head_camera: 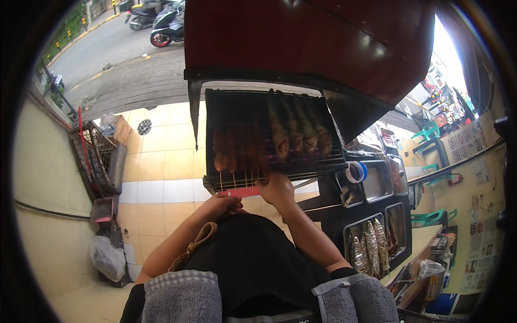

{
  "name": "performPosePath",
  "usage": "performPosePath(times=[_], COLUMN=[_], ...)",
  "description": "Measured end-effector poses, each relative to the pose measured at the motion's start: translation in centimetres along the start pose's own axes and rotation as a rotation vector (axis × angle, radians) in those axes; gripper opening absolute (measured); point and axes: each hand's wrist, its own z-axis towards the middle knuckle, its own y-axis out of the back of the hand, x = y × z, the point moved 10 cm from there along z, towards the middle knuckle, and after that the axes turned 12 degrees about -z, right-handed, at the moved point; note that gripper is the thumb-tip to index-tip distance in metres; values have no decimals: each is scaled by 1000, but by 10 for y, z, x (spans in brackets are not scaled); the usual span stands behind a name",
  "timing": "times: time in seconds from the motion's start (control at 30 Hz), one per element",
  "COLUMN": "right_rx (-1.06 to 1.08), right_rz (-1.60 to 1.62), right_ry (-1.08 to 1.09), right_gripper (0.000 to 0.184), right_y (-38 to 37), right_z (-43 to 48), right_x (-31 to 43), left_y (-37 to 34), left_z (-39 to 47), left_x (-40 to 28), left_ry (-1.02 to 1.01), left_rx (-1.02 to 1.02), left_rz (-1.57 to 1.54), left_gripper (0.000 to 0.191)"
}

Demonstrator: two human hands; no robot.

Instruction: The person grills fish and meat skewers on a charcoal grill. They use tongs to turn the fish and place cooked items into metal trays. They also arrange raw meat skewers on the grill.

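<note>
Skewered meat [240, 149] lies in a row on the left part of a charcoal grill [234, 105], with thin wooden sticks jutting over its front edge. My right hand [278, 189] is at the front edge, its fingers closed around the stick end of the rightmost skewer. That skewer's meat looks blurred. My left hand [224, 205] is lower and to the left, fingers curled, beside a red strip [244, 191] below the stick ends. Whether it grips the strip is unclear. Several whole fish [281, 139] lie side by side on the grill's right part.
A dark red hood [307, 40] overhangs the grill. At right, a black counter holds a blue-rimmed container [356, 172], a metal tray [376, 180] and foil-wrapped fish [371, 246]. A wire cage [95, 157] stands by the left wall. Motorcycles [167, 26] are on the road beyond.
</note>
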Motion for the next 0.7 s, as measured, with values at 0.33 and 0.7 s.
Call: performPosePath(times=[0.33,0.7], right_rx=[484,-13], right_rz=[1142,240], right_ry=[-205,65], right_gripper=[13,33], right_y=[-39,-18], right_z=[-4,1], right_x=[-16,13], left_y=[-24,0], left_z=[-13,-5], left_x=[-39,-32], left_ry=[-265,-210], left_rx=[3,-115], left_rz=[247,-302], left_gripper=[34,26])
